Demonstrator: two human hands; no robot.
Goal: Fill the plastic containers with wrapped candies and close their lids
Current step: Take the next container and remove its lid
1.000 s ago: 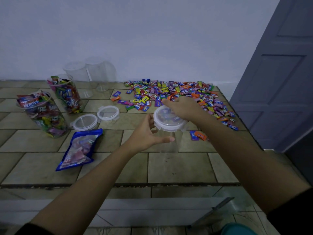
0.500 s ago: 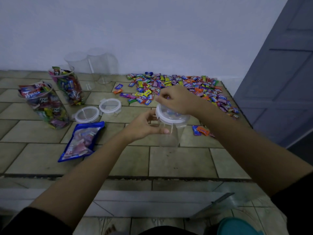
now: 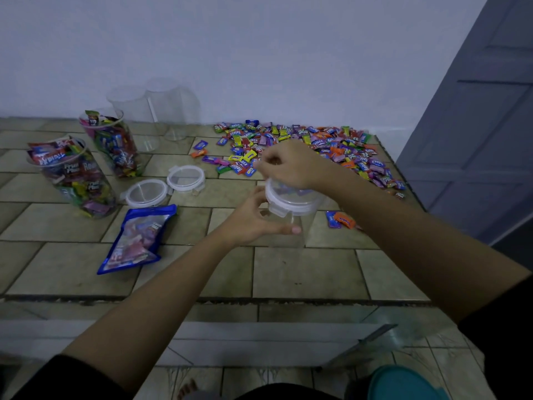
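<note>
A clear empty plastic container (image 3: 291,229) stands on the tiled ledge with a white-rimmed lid (image 3: 288,202) on top. My left hand (image 3: 253,217) grips its side, thumb across the front. My right hand (image 3: 288,166) is curled over the lid's far edge, fingers bent at a clip. A heap of wrapped candies (image 3: 317,142) lies behind. Two open containers full of candies (image 3: 75,177) (image 3: 112,145) stand at the left.
Two loose lids (image 3: 147,193) (image 3: 186,177) lie by a blue candy bag (image 3: 135,241). Two empty clear containers (image 3: 135,111) (image 3: 173,105) stand against the wall. Two stray candies (image 3: 340,219) lie right of the held container. A grey door (image 3: 476,125) is at the right.
My right hand rose from lying flat over the lid to curling at its far edge. The lid now sits tilted on the container. The view has shifted slightly.
</note>
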